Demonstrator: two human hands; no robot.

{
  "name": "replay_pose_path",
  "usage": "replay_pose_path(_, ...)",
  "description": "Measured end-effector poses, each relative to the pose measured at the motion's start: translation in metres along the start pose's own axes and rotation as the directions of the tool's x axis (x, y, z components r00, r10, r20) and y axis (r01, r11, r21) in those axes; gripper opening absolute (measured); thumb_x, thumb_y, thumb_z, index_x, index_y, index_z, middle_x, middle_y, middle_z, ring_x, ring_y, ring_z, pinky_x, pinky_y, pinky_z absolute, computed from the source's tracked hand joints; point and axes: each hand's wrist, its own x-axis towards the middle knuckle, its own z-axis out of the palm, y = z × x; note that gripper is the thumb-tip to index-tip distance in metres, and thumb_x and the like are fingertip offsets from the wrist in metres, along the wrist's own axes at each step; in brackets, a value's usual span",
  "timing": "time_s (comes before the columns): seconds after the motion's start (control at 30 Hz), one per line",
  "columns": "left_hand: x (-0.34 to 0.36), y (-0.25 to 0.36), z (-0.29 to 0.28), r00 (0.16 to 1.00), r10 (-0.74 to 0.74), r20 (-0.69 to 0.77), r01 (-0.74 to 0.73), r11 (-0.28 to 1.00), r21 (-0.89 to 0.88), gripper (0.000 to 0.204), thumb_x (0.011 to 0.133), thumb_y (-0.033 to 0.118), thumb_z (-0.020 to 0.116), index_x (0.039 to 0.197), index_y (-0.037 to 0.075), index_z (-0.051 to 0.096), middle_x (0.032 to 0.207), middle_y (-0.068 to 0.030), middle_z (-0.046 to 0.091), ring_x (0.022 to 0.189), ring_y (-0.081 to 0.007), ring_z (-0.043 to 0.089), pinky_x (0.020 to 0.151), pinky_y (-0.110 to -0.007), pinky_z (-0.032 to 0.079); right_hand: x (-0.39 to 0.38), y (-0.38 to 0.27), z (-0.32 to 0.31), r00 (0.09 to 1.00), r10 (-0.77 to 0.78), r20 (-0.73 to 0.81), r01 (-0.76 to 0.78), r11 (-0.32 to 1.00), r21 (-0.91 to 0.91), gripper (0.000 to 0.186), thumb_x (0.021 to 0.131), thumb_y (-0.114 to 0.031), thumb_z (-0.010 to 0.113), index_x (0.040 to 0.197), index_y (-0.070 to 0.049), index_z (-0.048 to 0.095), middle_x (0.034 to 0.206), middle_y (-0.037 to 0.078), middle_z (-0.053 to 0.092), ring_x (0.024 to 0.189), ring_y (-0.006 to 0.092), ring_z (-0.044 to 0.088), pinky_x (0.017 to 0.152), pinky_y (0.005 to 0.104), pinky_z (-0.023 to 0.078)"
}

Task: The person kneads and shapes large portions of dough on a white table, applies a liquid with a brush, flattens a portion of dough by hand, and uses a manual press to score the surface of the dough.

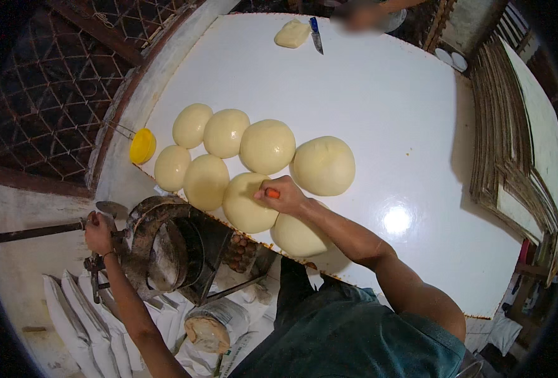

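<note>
Nearest dough: we see a pale ball point(296, 239) at five o'clock from our right hand point(277, 194), partly hidden by the forearm
Right hand: clenched around an orange handle point(273, 193); only its end shows, so we cannot tell its long axis
Dough by that hand: a round ball point(247, 206) lies toward eight o'clock, just beneath it; whether they touch, we cannot tell, and its shape gives us no clear long axis
Nearer hand: the right, by far; our left hand point(99, 234) is well apart, near nine o'clock
Left hand: fingers curled at the end of a metal bar point(33, 234) whose long axis runs nine to three, beside a dark machine point(139, 246); we cannot tell whether it grips
Neighbours: a large ball point(324, 165) at two o'clock, a glossy ball point(267, 146) at twelve, four smaller balls point(226, 133) toward ten
Yellow bowl point(142, 146): at ten o'clock, by the edge of the table point(386, 94)
Far end: a dough slab point(293, 34) at twelve o'clock, beside a blue-handled knife point(317, 38), its tip toward six
</note>
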Motion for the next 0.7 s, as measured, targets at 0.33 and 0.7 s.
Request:
replay_pose_path(0.33, 0.006, 0.008, 0.007, 0.997, -0.057, -0.046, 0.062, 0.992, 0.108, 0.053, 0.078, 0.056, 0.054, 0.093, 0.008, 0.07, 0.084, -0.0168, 0.068, 0.076, -0.0361, 0.065, 0.066, -0.046, 0.051, -0.003, 0.06, -0.18, 0.728, -0.062, -0.682, -0.122, 0.968, -0.218, 0.03, 0.081, -0.022, 0.068, 0.061, -0.009, 0.05, 0.056, -0.003, 0.046, 0.049, 0.0095, 0.042, 0.048, 0.0251, 0.037)
replay_pose_path(0.7, 0.004, 0.002, -0.004, 0.998, -0.064, 0.027, 0.061, 0.995, 0.075, 0.047, 0.082, 0.053, 0.054, 0.094, 0.011, 0.071, 0.084, -0.0126, 0.069, 0.074, -0.0333, 0.065, 0.064, -0.044, 0.051, -0.068, 0.067, -0.194, 0.534, 0.516, -0.67, 0.35, 0.587, 0.73, 0.042, 0.096, -0.04, 0.045, 0.067, -0.01, 0.04, 0.053, -0.002, 0.034, 0.045, 0.0085, 0.029, 0.042, 0.0258, 0.028)
